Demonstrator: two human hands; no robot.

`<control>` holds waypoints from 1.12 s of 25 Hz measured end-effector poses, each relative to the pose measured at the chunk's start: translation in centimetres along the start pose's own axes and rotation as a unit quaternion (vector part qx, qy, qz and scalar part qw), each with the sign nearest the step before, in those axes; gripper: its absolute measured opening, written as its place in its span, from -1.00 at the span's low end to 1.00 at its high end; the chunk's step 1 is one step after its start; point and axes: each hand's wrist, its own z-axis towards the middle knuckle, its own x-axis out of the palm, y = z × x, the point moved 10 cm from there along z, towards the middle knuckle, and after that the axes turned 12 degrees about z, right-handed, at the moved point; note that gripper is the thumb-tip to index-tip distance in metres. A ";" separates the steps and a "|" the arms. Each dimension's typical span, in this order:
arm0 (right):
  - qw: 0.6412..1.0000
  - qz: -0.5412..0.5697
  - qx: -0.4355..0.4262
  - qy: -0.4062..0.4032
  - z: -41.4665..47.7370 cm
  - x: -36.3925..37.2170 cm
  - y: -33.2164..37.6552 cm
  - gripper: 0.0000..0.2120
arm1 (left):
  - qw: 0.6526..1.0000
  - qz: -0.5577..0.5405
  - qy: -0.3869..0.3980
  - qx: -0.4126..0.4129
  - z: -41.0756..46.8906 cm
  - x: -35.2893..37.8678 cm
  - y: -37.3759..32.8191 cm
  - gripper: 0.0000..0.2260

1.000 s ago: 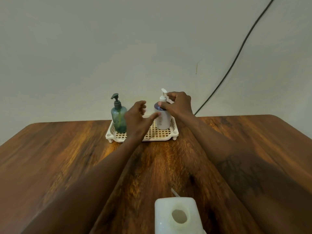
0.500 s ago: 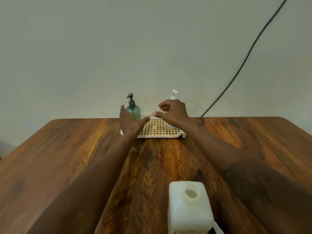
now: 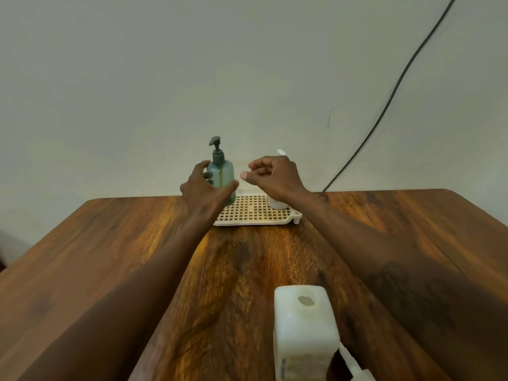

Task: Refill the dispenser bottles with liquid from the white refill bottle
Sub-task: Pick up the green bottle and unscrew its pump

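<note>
Hazard: the left hand (image 3: 203, 188) wraps thumb and fingers round the green dispenser bottle (image 3: 221, 178) at the frame-left end of the perforated tray (image 3: 255, 215), centre of frame; a tall narrow body may tip, or the light tray drag across the worktop (image 3: 110, 257). The right hand (image 3: 275, 177), loosely curled, grasps nothing, in front of the white dispenser bottle (image 3: 278, 203). The white refill bottle (image 3: 305, 334) stands uncapped at lower centre between both forearms; a forearm knock would likely spill it. The green dispenser bottle: translucent, upright, dark pump fitted

Both arms reach far. Left hand (image 3: 204, 189) curls round the bottle (image 3: 224, 173); right hand (image 3: 276, 178) hovers beside it, fingers loosely curled.
</note>
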 end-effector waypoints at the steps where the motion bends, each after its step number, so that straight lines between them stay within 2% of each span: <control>1: 1.000 -0.003 -0.011 0.005 -0.7 -0.2 1.6 -0.58 | 1.000 0.007 -0.004 0.014 -0.6 -1.4 -1.1 -0.22; 9: 0.995 -0.002 -0.098 0.025 -6.8 -2.0 14.6 -0.54 | 0.996 0.015 -0.045 0.082 -7.5 -12.0 -7.3 -0.23; 14: 0.989 -0.047 -0.140 -0.006 -12.0 -2.2 19.8 -0.60 | 0.990 0.005 -0.074 0.117 -13.2 -18.4 -9.2 -0.27; 17: 0.987 -0.055 -0.151 -0.006 -15.2 -1.7 21.0 -0.67 | 0.990 -0.021 -0.056 0.129 -16.6 -20.3 -9.1 -0.28; 20: 0.985 -0.067 -0.161 0.002 -18.3 -0.7 21.3 -0.64 | 0.990 -0.038 -0.017 0.133 -19.3 -20.8 -8.1 -0.28; 22: 0.981 -0.076 -0.178 0.023 -20.7 0.1 21.5 -0.68 | 0.988 -0.053 0.016 0.142 -21.0 -20.9 -7.3 -0.26; 25: 0.976 -0.069 -0.183 0.095 -23.4 1.1 21.3 -0.79 | 0.983 -0.090 0.069 0.142 -23.5 -20.9 -6.2 -0.27; 28: 0.977 -0.023 -0.141 0.161 -25.7 1.3 19.8 -0.71 | 0.983 -0.090 0.071 0.144 -26.1 -21.2 -5.4 -0.26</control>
